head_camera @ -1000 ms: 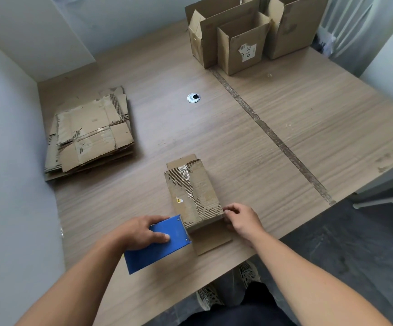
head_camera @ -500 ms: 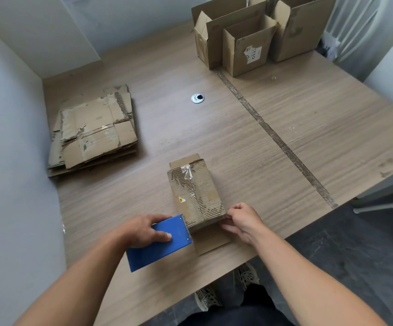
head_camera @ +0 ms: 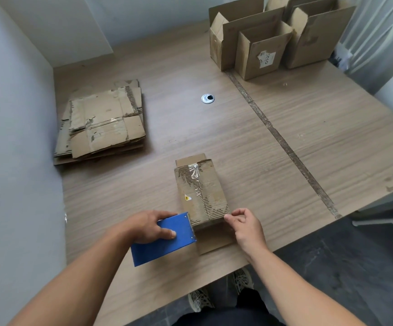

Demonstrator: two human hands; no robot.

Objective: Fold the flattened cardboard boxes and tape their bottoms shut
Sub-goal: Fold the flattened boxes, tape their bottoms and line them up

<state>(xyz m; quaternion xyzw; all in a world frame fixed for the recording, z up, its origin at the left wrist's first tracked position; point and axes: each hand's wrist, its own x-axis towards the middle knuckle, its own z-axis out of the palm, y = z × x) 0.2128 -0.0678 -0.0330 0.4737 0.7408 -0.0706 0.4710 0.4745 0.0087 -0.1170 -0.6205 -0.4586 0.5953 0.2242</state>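
Box: a small brown box (head_camera: 200,191) sits on the surface (head_camera: 308,128), close to the front edge. Its closed flaps face up.
Tape: a strip of clear tape (head_camera: 194,171) is stuck over the far end of the box.
Sticker: a little yellow sticker (head_camera: 187,198) is on top of the box, on its left side.
Flap: one flap (head_camera: 214,241) lies flat on the surface at the near end of the box.
Left hand: the left hand (head_camera: 148,228) holds a blue tape tool (head_camera: 165,241) with its fingers wrapped round it. The tool touches the near left corner of the box.
Right hand: the right hand (head_camera: 247,228) is at the near right corner of the box with its fingers curled. I cannot tell if it pinches anything.
Flat boxes: a pile of flat boxes (head_camera: 103,123) lies well off to the left, by the wall.
Open boxes: a few open boxes (head_camera: 261,50) stand at the far right of the surface.
Metal ring: a small round metal ring (head_camera: 207,99) sits in the surface between the pile and the open boxes.
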